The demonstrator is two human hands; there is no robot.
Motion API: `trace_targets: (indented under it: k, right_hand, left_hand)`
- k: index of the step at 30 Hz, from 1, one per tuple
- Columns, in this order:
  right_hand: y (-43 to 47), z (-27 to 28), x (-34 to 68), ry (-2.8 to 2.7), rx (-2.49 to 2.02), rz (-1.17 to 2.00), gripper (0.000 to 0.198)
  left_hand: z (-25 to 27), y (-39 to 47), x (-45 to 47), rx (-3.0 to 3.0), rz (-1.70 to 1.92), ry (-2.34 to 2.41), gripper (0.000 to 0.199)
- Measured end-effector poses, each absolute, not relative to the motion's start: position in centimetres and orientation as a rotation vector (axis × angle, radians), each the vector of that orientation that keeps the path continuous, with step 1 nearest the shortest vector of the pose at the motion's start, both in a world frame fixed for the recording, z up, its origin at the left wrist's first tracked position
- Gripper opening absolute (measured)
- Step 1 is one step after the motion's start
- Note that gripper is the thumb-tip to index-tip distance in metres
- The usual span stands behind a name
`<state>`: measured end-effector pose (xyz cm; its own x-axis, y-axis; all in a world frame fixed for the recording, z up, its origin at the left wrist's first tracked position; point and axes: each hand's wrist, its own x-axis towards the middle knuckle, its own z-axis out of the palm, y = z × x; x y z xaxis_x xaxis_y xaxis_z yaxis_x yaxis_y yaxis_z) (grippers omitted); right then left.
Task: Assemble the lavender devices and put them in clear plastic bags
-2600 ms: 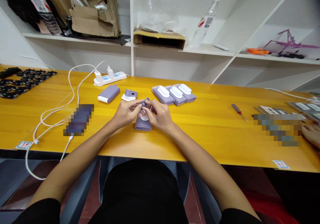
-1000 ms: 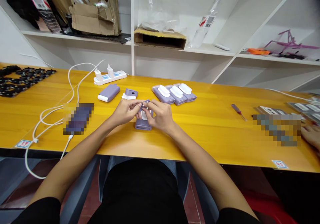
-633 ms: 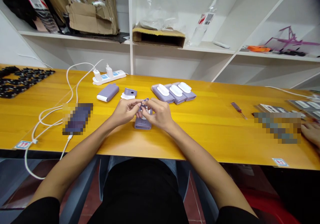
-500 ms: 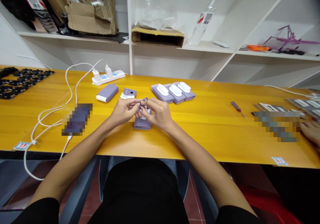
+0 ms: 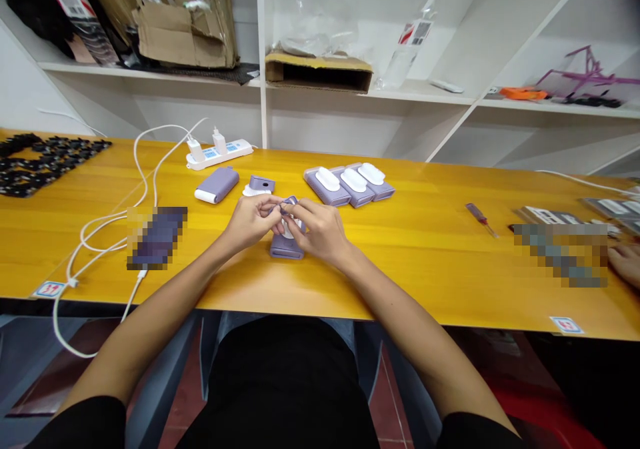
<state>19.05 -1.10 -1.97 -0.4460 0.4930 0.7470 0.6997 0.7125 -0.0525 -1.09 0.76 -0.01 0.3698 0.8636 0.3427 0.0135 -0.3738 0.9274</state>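
Close together above the table's middle, my left hand [image 5: 254, 220] and my right hand [image 5: 321, 229] pinch a small purple piece [image 5: 289, 202] between their fingertips. Fingers cover most of it, so its exact kind does not show. Right below the hands, a purple case [image 5: 287, 250] with a white part on top stands on the table. Just behind my left hand lie a purple piece with a dark hole [image 5: 262, 183] and a white ribbed part [image 5: 257, 191]. Further left rests a purple case with a white end [image 5: 217, 185].
Three purple cases [image 5: 326, 189] with white oval tops stand back right. A screwdriver [image 5: 481, 219] lies on the right. Leftward are a phone [image 5: 157, 239] with a white cable and a power strip [image 5: 220, 155]. Another person's hand [image 5: 625, 262] is at the right edge, near grey parts.
Both hands stay at nearly the same spot, fingers still on the small purple piece. The whole view has shifted slightly; nothing else has visibly moved.
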Motion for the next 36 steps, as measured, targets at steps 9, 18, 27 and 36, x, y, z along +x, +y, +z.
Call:
trace_targets:
  k: [9,18,27,36]
  right_hand:
    - [-1.2,-2.1,18.6,-2.054,-0.983,-0.414,0.027]
    - [-1.2,-2.1,18.6,-2.095,-0.972,-0.414,0.032]
    - [-1.1,-1.7,18.7,-1.995,-0.935,-0.409,0.042]
    - [-1.3,-1.0,19.6,-1.943,-1.003,-0.209,0.042]
  left_hand:
    - [-0.4,0.9,-1.1,1.731,1.187,0.784,0.03]
    - [-0.9,1.0,-1.1,1.727,1.232,0.802,0.035]
    - [-0.4,0.7,-0.7,1.735,1.319,0.81,0.038]
    - [-0.9,0.9,-0.7,1.759,1.369,0.843,0.04]
